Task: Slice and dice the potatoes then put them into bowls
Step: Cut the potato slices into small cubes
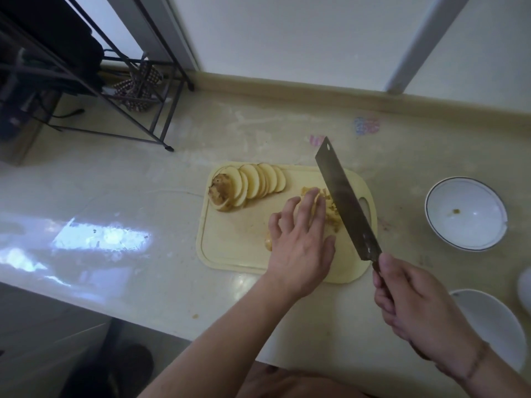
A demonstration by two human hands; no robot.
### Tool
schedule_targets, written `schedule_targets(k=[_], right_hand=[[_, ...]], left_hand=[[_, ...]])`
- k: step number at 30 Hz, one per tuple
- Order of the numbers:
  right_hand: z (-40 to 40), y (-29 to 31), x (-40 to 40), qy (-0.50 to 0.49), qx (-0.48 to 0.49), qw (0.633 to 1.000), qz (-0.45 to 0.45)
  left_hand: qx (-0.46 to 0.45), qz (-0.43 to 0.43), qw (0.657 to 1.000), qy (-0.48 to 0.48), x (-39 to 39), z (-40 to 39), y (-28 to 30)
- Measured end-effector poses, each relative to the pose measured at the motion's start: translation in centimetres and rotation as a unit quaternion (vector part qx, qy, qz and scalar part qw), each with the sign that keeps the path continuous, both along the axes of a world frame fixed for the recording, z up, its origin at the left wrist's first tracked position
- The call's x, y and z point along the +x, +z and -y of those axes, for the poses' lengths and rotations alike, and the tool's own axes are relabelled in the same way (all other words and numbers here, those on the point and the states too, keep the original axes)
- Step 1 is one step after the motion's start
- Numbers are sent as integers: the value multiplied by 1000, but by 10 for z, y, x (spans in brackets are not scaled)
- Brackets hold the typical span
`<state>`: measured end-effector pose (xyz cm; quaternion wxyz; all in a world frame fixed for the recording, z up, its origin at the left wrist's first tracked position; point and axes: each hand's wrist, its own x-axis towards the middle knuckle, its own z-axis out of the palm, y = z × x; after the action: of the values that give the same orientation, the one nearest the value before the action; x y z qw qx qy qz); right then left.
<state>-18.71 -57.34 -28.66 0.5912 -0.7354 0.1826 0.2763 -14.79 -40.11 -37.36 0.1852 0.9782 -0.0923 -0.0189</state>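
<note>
A pale yellow cutting board lies on the counter. A fanned row of round potato slices rests along its far left edge. My left hand lies over a pile of potato pieces in the middle of the board, fingers curved on top of them. My right hand grips the handle of a cleaver, whose blade stands just right of my left fingers, against the pieces. A white bowl with a small scrap inside stands to the right of the board.
A second white bowl sits at the counter's near right, partly behind my right wrist, and a third white rim shows at the right edge. A black wire rack stands at the back left. The counter's front edge runs below my forearms.
</note>
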Motion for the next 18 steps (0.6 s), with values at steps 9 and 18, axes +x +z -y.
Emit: schedule_targets(k=[9,18], right_hand=[[1,-13,-17,113,-70,991,-4],[-4,-22,-23,129,-102,986,-26]], left_hand=[[-83,71,992,62,-29,-92,-21],[-125,133,982,56,-35,-84,-37]])
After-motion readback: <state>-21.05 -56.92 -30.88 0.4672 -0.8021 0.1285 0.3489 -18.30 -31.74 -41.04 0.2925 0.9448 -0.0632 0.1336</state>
